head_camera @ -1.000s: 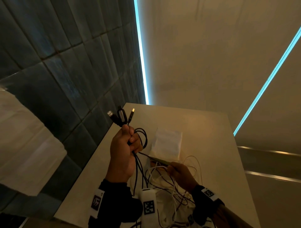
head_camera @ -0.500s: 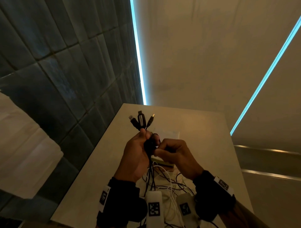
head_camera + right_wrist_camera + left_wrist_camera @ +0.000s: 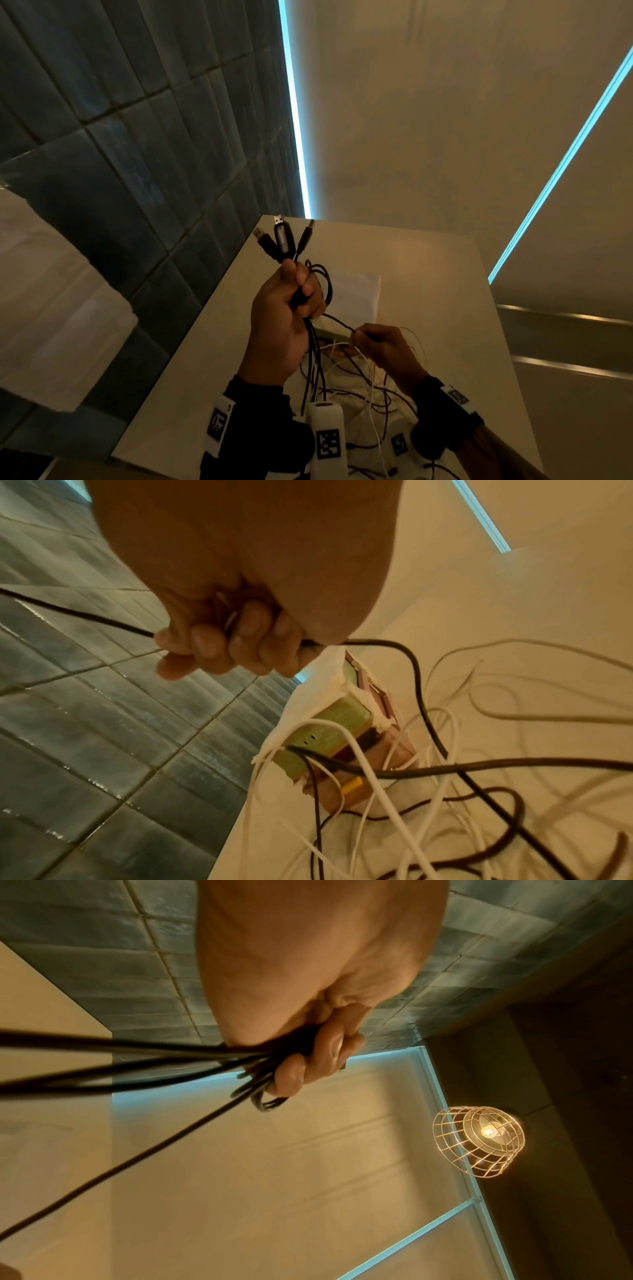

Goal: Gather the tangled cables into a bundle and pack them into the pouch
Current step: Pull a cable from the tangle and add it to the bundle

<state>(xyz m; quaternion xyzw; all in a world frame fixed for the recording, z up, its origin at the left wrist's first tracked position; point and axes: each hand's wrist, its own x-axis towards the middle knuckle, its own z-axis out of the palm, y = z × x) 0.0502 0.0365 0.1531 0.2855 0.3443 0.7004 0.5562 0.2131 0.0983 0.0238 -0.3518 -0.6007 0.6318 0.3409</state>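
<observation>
Nearest, on the pale worktop [image 3: 428, 274], a loose tangle of white and dark cables [image 3: 363, 387] is seen lying spread between the wrists, not yet gathered. Just beyond it, the right hand [image 3: 383, 349] is held low, its fingers [image 3: 212, 647] curled and clamped on a single dark cable [image 3: 337, 322] that is stretched up and to the left toward the other hand. Higher and farther left, the left hand [image 3: 281, 315] is raised in a fist, its fingers [image 3: 308, 1064] closed round a bunch of black cables [image 3: 137, 1056] with three plugs [image 3: 281, 240] sticking out above the fist and a small loop at its right side. Behind the hands, a whitish pouch [image 3: 356, 294] is lying flat on the worktop, its mouth toward the near side.

By the look of it, the work is judged to be at an early stage: a few black cables have been collected, most of the tangle is left, and nothing is seen inside the pouch.

Only from the right wrist is the open mouth of the pouch [image 3: 329, 712] shown, with a greenish lining and cables crossing it. Only from the left wrist is a wire-caged lamp [image 3: 479, 1139] shown overhead. The plugs are shown clearly in the head view alone.
</observation>
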